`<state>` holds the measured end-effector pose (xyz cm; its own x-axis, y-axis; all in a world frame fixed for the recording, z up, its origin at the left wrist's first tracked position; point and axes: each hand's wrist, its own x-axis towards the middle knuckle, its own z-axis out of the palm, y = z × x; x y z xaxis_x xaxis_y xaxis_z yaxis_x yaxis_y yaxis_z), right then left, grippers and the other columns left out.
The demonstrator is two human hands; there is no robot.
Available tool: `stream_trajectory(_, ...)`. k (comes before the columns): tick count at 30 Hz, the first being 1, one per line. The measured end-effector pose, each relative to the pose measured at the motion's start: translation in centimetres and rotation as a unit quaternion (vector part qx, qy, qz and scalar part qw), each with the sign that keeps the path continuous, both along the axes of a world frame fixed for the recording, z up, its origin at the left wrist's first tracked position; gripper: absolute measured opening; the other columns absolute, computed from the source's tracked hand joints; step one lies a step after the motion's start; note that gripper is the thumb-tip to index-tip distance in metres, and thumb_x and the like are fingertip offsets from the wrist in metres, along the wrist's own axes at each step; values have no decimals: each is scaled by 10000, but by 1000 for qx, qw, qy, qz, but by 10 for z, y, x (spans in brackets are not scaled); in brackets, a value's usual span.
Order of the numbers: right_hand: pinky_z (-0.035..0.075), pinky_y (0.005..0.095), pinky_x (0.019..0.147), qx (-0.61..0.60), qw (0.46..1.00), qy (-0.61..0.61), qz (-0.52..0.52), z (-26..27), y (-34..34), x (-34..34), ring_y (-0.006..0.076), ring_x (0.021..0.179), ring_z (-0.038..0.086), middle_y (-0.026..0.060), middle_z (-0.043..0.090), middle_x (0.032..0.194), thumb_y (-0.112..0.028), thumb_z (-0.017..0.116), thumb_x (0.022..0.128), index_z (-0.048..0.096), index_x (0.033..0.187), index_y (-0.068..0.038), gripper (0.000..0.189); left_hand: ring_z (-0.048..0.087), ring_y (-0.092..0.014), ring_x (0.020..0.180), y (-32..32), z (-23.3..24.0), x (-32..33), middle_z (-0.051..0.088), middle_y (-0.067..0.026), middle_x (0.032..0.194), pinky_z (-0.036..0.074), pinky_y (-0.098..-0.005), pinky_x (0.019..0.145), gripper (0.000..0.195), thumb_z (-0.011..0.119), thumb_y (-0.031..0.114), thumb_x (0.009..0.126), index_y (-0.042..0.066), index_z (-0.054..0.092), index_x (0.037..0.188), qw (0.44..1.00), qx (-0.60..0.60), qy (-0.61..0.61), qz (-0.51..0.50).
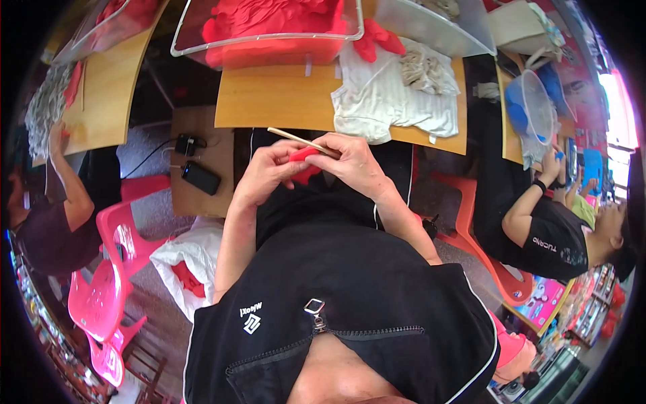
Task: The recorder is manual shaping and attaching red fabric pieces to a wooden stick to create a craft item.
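Observation:
My left hand (270,169) and my right hand (351,159) meet over my lap, just in front of the table edge. Between them is a small red piece (303,154), which looks like soft fabric. The fingers of my left hand grip it. A thin wooden stick (285,135) slants up to the left from my right hand, whose thumb and fingers pinch its lower end against the red piece. My fingers hide where stick and piece meet. More red material (307,175) shows below the hands.
On the wooden table (272,98) stands a clear plastic bin (267,37) of red pieces. Beside it lie a white cloth (368,106) and a beige bundle (426,68). A power bank (201,178) lies left, near a white sack (166,257). People sit on both sides.

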<state>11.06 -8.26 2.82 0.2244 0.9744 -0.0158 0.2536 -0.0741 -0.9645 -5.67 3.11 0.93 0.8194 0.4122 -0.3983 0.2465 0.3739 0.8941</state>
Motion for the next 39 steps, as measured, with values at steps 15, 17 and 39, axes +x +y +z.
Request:
stream_trajectory(15, 464, 303, 756, 101, 909, -250, -317, -31, 47, 121, 220, 841, 585, 126, 608, 1001, -108, 585, 854, 578, 1151, -15, 311, 663, -241, 855, -35, -34, -8, 638, -129, 955, 577, -286, 641, 243, 590, 165, 898, -5, 542, 1064, 971, -190, 2, 147)
stream_trajectory(17, 463, 332, 819, 158, 879, -294, -340, -26, 43, 136, 263, 897, 589, 133, 606, 1045, -97, 616, 816, 596, 1130, -38, 320, 663, -243, 863, -33, -38, -10, 637, -130, 957, 578, -283, 633, 242, 589, 160, 897, -8, 544, 1066, 964, -191, 16, 186)
stream_trajectory(39, 481, 293, 750, 99, 882, 406, -216, -4, 7, 188, 130, 852, 623, 54, 654, 1016, -307, 536, 934, 650, 942, 4, 331, 662, -255, 870, -26, -50, -2, 638, -139, 968, 581, -280, 621, 260, 591, 156, 893, -11, 542, 1086, 956, -218, 15, 197)
